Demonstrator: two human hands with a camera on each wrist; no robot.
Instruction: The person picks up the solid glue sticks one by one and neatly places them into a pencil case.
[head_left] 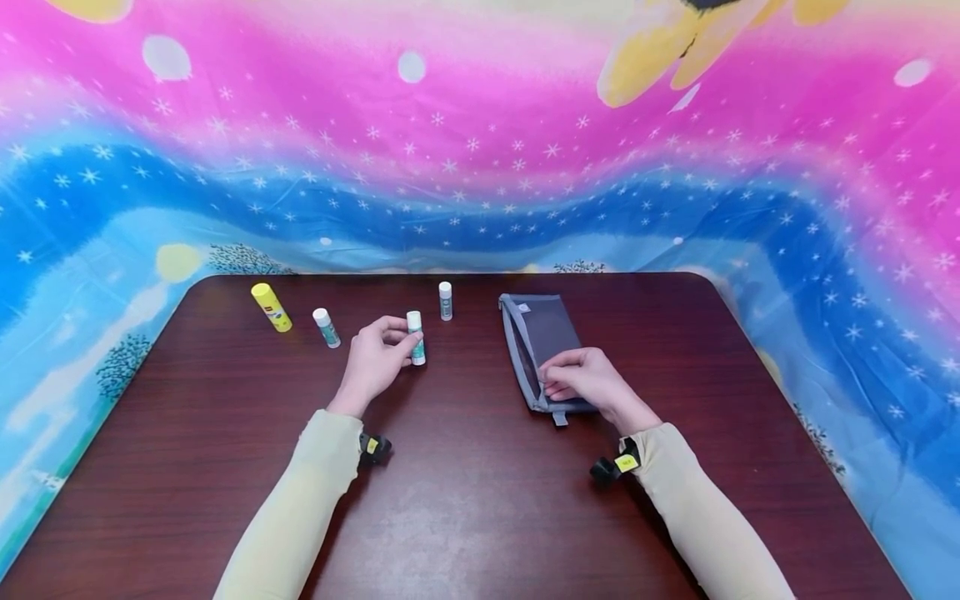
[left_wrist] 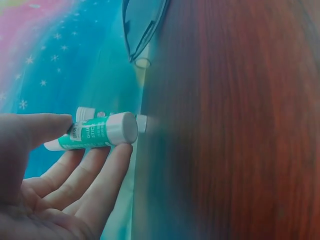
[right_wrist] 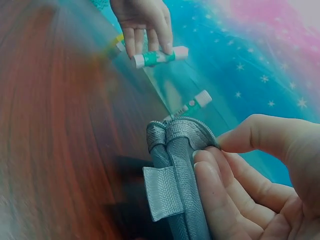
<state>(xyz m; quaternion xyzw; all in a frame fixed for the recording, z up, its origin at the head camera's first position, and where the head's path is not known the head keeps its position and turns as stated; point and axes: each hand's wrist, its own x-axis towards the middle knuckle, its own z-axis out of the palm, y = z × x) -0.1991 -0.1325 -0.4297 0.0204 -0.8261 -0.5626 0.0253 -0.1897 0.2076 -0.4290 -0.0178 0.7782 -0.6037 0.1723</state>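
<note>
A green-and-white glue stick (head_left: 416, 340) is pinched between the thumb and fingers of my left hand (head_left: 375, 358). In the left wrist view the glue stick (left_wrist: 95, 133) shows its label, with the thumb above and the fingers below. My right hand (head_left: 588, 383) pinches the edge of a grey zippered pouch (head_left: 551, 325) near its close end. The pouch's zipper side gapes along the left. In the right wrist view the pouch (right_wrist: 185, 165) has a fabric tab at its end, and my thumb and fingers grip the zipper edge.
Another glue stick (head_left: 446, 301) stands upright behind the held one. To the left are a small glue stick (head_left: 326, 327) and a larger yellow glue stick (head_left: 272, 307). The dark wooden table (head_left: 465, 492) ends at a patterned cloth backdrop (head_left: 480, 150).
</note>
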